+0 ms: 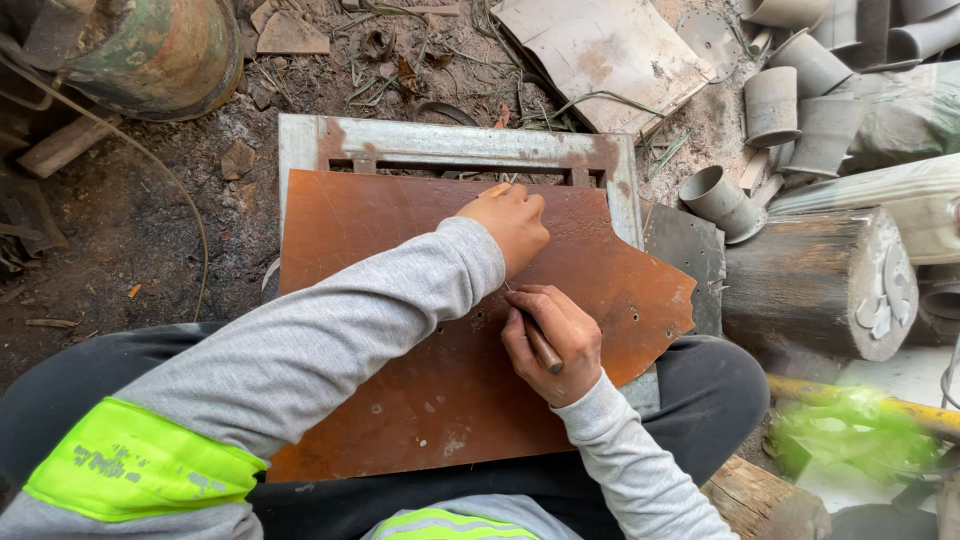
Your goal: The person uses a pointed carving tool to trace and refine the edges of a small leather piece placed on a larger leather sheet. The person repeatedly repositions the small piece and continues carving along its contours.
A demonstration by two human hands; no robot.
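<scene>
Hands at work on a rusty sheet [420, 380] laid across a seated person's lap.

Right hand [550, 342] is closed around a brown-handled tool [543, 350], its tip hidden under the fingers where it meets the sheet; left hand [512, 225], curled shut, presses near the sheet's far edge and grips something small and pale, too covered to identify. Grey sleeves with a yellow-green band [140, 460] cross the plate, hiding part of it. Beyond, the sheet rests on a grey metal frame [450, 145], mostly covered. At right lies a log [815, 280]; behind it, short grey pipe pieces [790, 100], some cut off by the picture's edge. A rusted drum [150, 50] sits far left, partly out of view.
</scene>
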